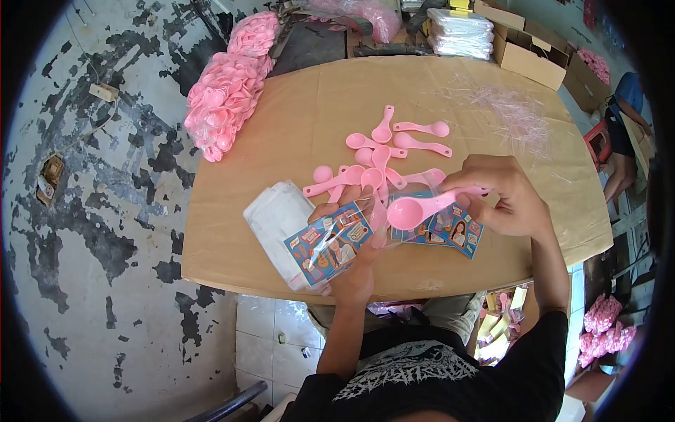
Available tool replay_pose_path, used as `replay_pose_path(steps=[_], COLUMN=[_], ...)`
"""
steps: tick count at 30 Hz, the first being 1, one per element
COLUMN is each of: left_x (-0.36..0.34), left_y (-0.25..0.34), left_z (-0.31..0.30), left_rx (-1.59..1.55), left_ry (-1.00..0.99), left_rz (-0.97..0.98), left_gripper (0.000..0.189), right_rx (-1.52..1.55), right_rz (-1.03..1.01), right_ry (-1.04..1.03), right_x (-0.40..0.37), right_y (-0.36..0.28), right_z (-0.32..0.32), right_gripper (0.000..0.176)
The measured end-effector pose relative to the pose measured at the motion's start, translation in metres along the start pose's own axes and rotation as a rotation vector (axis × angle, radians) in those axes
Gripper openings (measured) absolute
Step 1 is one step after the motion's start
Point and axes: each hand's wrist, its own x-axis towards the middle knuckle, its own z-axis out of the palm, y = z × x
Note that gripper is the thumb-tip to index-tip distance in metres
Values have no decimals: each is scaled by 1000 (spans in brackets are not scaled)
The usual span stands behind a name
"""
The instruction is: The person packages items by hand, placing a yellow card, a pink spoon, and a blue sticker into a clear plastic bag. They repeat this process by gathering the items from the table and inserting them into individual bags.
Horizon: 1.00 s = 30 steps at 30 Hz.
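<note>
My right hand (505, 193) pinches a pink measuring spoon (408, 213) by its handle, the round bowl pointing left. My left hand (357, 271) grips a clear plastic bag (330, 246) with a blue printed card in it. The bowl overlaps the bag's clear end in this view. Under the left hand's side lies a stack of clear plastic bags (271, 211). Several blue printed cards (463, 233) rest on the table beneath the right hand. Beyond both hands, loose pink measuring spoons (422, 144) are spread in a heap.
Brown paper covers the table (309, 105). Large bags of pink spoons (223, 98) stand at the far left edge. Thin clear plastic strips (513, 112) litter the right side. Packed plastic bags (460, 34) and a cardboard box (531, 56) are behind. A person (622, 126) sits at right.
</note>
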Motion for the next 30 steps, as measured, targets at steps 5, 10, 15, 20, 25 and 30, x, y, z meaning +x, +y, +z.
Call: replay_pose_path(steps=[5,10,15,20,25,30], left_x=[1,-4,-15,-14,-20,-17], left_y=[1,-2,-6,-5,-5,-4], left_z=[5,11,8,10,2,4], left_rx=[-9,-190,-218,-287,-224,-251], left_ry=[0,-38,-28,-42,-12,-8], left_rz=[-62,-152,-229,-220,-306,-331], left_gripper=[60,61,77,73,83,88], right_rx=[68,201,185,195,155,118], right_rz=[-87,-27,73,49,-31,-142], right_ry=[-32,-163,-78,-17,-38,-59], right_x=[-2,6,17,30,44,55], right_y=[0,-18,-27,-31,-31,-26], right_z=[18,25,37,31,21,18], right_gripper=[34,39,21,12,8,7])
